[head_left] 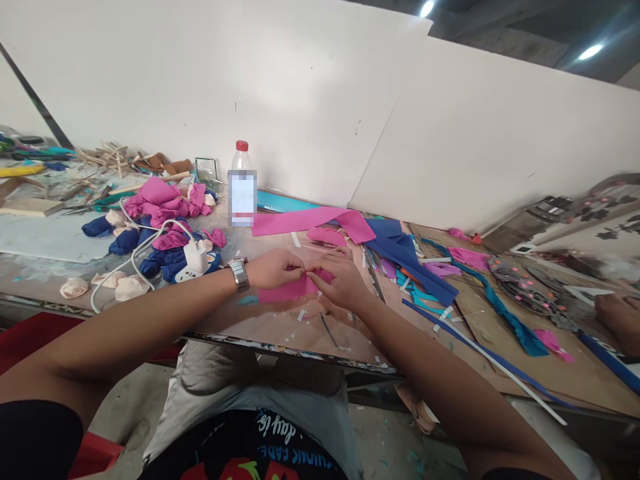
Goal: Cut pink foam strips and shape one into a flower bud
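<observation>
A piece of pink fabric [284,291] lies under my hands near the table's front edge, partly hidden by them. My left hand [275,269], with a metal watch at the wrist, pinches the fabric's upper edge. Close against it, my right hand [341,279] has its fingers bent and closed on the same fabric, some of which shows between them. Behind the hands a long pink strip [310,219] stretches over the table, with a small folded pink piece [326,236] in front of it. Dark blue fabric [395,247] lies to the right.
A red-capped bottle [242,160] stands behind my left hand. To the left are bunched pink and blue fabric flowers [160,200] and a white plug [195,257] with its cable. A long white stick [505,370] lies at right; another person's hand [617,320] is at the far right.
</observation>
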`<state>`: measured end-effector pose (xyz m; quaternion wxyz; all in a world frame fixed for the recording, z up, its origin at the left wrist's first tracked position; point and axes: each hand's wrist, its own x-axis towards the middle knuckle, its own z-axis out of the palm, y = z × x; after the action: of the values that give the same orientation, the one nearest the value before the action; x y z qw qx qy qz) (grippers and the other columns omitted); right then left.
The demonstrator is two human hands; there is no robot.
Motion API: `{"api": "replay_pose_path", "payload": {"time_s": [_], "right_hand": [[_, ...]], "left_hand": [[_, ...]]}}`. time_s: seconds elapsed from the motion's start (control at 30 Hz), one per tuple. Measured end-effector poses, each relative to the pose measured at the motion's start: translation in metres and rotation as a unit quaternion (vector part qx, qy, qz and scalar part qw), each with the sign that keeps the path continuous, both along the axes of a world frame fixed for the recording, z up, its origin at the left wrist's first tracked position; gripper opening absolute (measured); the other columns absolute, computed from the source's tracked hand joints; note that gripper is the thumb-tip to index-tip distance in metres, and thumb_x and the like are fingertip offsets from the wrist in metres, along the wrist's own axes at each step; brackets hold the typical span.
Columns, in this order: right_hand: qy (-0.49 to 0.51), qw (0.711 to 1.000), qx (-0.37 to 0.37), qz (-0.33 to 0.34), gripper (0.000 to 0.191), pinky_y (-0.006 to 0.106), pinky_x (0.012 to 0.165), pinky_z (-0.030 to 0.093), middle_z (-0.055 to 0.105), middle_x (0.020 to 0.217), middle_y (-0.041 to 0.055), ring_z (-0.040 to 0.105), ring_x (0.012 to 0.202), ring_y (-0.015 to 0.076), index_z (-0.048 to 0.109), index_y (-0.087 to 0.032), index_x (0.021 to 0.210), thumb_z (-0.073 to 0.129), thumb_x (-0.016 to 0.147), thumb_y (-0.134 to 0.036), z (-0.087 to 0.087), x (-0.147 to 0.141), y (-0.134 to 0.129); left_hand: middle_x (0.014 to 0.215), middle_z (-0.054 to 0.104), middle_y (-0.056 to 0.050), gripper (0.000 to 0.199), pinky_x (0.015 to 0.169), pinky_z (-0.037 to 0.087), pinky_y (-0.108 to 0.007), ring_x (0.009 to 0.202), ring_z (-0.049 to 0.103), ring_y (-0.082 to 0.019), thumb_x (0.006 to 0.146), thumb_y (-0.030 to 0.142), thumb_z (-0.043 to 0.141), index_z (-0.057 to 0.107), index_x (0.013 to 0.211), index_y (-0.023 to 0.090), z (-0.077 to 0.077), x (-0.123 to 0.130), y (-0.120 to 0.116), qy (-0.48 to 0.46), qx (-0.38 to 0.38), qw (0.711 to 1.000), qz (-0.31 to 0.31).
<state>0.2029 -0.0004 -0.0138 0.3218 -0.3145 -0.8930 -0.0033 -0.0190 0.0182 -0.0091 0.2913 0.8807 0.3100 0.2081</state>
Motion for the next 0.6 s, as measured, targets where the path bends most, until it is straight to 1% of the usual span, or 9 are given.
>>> {"api": "replay_pose_path", "payload": {"time_s": [0.1,0.2,0.33,0.5,0.6], "right_hand": [[-0.010,1.000,-0.016,-0.013,0.008,0.044,0.099,0.032,0.078,0.091,0.0012,0.068,0.097,0.0240,0.069,-0.024,0.088,0.064,0.093,-0.023,-0.001,0.000,0.000],[-0.017,0.999,-0.029,-0.017,0.010,0.045,0.099,0.032,0.077,0.091,0.0025,0.066,0.095,0.0237,0.067,-0.023,0.086,0.062,0.095,-0.025,-0.002,0.000,0.000],[-0.020,0.999,-0.043,-0.020,0.009,0.046,0.098,0.033,0.076,0.093,0.0038,0.062,0.100,0.0254,0.068,-0.023,0.089,0.061,0.095,-0.025,-0.003,0.000,0.000],[-0.019,0.998,-0.053,-0.027,0.007,0.047,0.099,0.034,0.075,0.097,0.0044,0.058,0.105,0.0271,0.067,-0.023,0.092,0.062,0.095,-0.026,-0.004,-0.001,-0.001],[-0.017,0.998,-0.056,-0.027,0.007,0.047,0.101,0.035,0.075,0.101,0.0050,0.057,0.106,0.0272,0.068,-0.023,0.092,0.062,0.094,-0.026,-0.003,-0.002,-0.001]], "left_hand": [[0.059,0.051,0.003,0.033,0.058,0.024,-0.029,0.057,0.039,-0.010,0.095,0.029,0.046,0.062,0.070,0.015,0.001,0.001,-0.004,0.025,0.030,0.999,0.022],[0.062,0.058,0.001,0.030,0.059,0.025,-0.029,0.058,0.041,-0.011,0.093,0.028,0.048,0.065,0.072,0.015,0.002,0.002,-0.007,0.038,0.061,0.997,0.034],[0.065,0.064,-0.002,0.028,0.058,0.025,-0.029,0.058,0.045,-0.012,0.091,0.026,0.050,0.067,0.072,0.016,0.004,0.004,-0.010,0.070,0.091,0.992,0.047],[0.069,0.070,-0.004,0.025,0.057,0.026,-0.030,0.058,0.052,-0.015,0.090,0.025,0.052,0.072,0.075,0.018,0.002,0.006,-0.011,0.124,0.155,0.978,0.064],[0.074,0.073,-0.006,0.025,0.057,0.027,-0.030,0.061,0.059,-0.017,0.091,0.026,0.052,0.075,0.083,0.020,0.000,0.006,-0.011,0.162,0.191,0.965,0.076]]}}
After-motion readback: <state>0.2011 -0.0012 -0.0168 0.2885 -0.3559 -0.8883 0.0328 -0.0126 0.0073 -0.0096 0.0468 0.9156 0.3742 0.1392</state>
